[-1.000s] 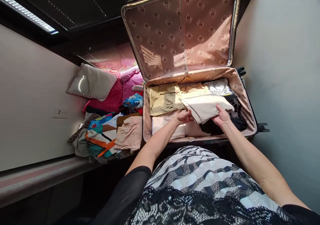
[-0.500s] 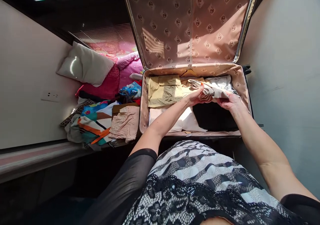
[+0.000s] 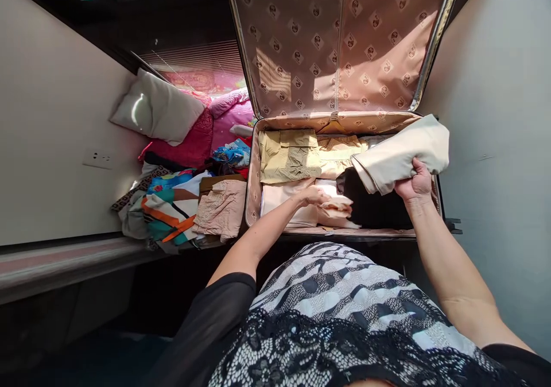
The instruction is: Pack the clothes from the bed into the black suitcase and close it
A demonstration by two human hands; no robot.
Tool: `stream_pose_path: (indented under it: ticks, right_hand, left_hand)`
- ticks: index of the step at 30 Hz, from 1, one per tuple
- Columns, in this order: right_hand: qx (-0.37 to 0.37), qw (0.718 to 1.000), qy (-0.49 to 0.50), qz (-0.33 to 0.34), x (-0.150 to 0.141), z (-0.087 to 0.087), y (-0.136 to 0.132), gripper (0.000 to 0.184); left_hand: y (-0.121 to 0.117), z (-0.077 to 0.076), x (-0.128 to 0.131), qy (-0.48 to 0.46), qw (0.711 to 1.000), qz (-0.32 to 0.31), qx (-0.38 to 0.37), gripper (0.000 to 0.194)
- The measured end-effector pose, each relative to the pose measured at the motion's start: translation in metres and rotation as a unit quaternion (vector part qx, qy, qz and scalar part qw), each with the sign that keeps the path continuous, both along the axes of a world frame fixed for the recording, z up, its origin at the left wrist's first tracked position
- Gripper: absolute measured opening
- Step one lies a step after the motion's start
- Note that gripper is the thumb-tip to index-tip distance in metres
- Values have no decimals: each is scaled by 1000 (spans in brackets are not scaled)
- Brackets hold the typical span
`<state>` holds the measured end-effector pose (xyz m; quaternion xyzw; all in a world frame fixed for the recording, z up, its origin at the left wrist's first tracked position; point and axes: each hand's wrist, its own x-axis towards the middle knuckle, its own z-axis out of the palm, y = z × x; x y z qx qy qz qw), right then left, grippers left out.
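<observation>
An open suitcase [image 3: 253, 192] with a pink patterned lining lies in front of me, its lid [image 3: 340, 42] standing up. My right hand [image 3: 414, 183] is closed on a folded cream garment [image 3: 400, 154], held up over the suitcase's right side. My left hand [image 3: 321, 198] rests on pale folded clothes [image 3: 284, 200] in the near part of the suitcase, fingers curled on a peach piece [image 3: 340, 208]. Folded yellow-beige clothes [image 3: 289, 156] lie at the back and a black garment [image 3: 374, 209] at the right.
Left of the suitcase a heap of clothes lies on the bed: a pink lacy piece [image 3: 221, 208], a colourful striped one [image 3: 170, 209]. A white pillow [image 3: 157, 108] and pink bedding [image 3: 202, 140] sit behind. Walls [image 3: 51, 134] close in left and right.
My right hand lifted the cream garment up and to the right, alone. My left hand let go of it and dropped onto the pale clothes in the near part of the suitcase.
</observation>
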<state>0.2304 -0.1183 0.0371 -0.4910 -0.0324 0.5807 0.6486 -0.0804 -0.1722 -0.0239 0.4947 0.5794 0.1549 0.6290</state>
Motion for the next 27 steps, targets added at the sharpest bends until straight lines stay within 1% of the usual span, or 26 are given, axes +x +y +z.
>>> stream_pose_path:
  ticks: [2,4,7,9,11,12,14,16,18,20,23,25,27]
  right_hand:
    - [18,1000,-8,-10,-1,-2,-2,36]
    - [21,1000,-5,-17,-8,-4,1,36]
    - [26,1000,6,-4,-28,-8,14,31]
    - [39,999,13,13,-45,-16,26,27]
    - [40,999,18,30,-63,-30,37,25]
    - [23,999,12,48,-72,-40,41,23]
    - [-42,995,-20,92,-85,-63,49,14]
    - [-104,985,-60,120,-95,-85,54,4]
    - [-131,981,-86,112,-101,-102,58,13]
    - [-142,980,-101,97,-103,-113,62,21]
    - [-170,971,-133,100,-99,-117,58,26]
    - [-188,961,-162,120,-93,-113,47,24]
    - [-193,952,-196,136,-88,-105,32,27]
  left_hand:
    - [-13,-4,-18,40,999,-13,4,42]
    - [-18,-7,-28,67,997,-24,7,44]
    - [-17,-13,-35,105,994,-40,16,38]
    - [-12,-17,-37,149,987,-58,36,31]
    - [-6,-21,-39,203,973,-87,65,26]
    - [-4,-23,-40,227,966,-100,77,25]
    - [1,-27,-45,252,958,-112,84,25]
    - [4,-30,-49,259,956,-109,82,26]
    - [4,-31,-50,265,954,-105,88,28]
    - [3,-32,-49,283,948,-108,100,31]
    - [-1,-30,-39,312,933,-128,123,38]
    - [-3,-27,-31,315,927,-144,142,43]
    - [-5,-23,-25,311,924,-159,157,46]
